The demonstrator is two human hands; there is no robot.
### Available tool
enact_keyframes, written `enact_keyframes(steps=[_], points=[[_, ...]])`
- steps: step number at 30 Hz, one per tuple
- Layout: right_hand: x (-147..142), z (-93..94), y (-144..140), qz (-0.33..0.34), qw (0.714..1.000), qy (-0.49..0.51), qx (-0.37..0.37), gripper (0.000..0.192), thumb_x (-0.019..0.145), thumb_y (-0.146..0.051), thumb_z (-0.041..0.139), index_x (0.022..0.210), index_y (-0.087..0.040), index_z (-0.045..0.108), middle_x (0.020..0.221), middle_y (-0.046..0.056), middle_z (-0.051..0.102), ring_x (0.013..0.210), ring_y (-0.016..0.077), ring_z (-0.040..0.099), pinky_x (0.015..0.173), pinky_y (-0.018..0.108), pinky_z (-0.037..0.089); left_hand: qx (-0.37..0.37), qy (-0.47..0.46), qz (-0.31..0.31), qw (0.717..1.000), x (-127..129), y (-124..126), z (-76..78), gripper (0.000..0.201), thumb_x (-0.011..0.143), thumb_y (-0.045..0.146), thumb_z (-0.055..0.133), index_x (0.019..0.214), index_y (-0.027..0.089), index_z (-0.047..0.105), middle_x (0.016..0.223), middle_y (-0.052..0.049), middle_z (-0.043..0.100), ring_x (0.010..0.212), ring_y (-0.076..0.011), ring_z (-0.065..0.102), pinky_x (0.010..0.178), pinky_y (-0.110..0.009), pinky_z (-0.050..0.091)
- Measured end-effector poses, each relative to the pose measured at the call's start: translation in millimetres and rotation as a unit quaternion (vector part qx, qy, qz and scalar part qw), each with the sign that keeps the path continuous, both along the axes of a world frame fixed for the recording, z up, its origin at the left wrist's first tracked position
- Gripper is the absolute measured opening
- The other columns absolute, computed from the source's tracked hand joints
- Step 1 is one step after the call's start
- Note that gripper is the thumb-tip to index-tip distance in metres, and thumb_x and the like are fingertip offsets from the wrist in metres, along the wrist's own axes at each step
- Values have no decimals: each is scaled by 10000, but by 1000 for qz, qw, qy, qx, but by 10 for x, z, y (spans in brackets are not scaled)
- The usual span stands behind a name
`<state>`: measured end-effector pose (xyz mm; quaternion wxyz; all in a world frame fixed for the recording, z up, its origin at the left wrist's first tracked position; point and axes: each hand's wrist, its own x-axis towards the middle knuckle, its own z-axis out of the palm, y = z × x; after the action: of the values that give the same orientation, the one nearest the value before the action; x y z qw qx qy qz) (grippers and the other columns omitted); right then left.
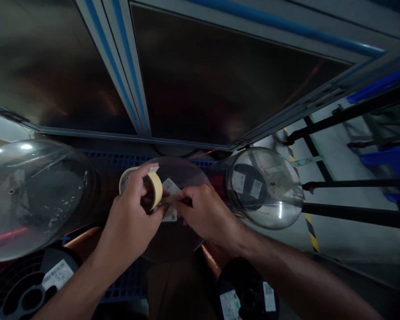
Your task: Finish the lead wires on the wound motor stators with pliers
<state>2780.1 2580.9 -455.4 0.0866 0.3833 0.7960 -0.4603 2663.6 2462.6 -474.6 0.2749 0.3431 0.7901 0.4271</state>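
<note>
The roll of masking tape [143, 184] sits clasped in the left hand [131, 222], held over the clear flange of the middle copper wire spool [186, 178]; the right hand [208, 215] pinches its loose end (drawn out just beside the roll); another clear-ended spool [265, 186] lies right; black reels [246, 293] sit below.

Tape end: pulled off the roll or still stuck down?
Pulled off: a short strip runs from the tape roll in the left hand to the right hand fingertips.
</note>
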Motion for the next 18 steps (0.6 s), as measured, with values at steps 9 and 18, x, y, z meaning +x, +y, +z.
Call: enact_keyframes(steps=[9, 18], points=[[-23, 20, 1, 6, 1000, -7, 5, 176, 823, -146, 616, 673, -174, 704, 549, -1, 653, 521, 115, 586, 527, 235, 382, -68, 107, 1, 992, 25, 22, 25, 746, 637, 153, 827, 1311, 239, 518, 1065, -68, 709, 973, -278, 710, 841, -386, 586], [-34, 63, 9, 25, 999, -25, 26, 135, 837, -163, 634, 749, -153, 735, 685, 40, 727, 621, 142, 641, 572, 247, 406, -113, 111, -23, 987, 8, 58, 12, 699, 697, 204, 785, 1338, 245, 512, 1124, -92, 699, 1095, -330, 670, 935, -468, 548]])
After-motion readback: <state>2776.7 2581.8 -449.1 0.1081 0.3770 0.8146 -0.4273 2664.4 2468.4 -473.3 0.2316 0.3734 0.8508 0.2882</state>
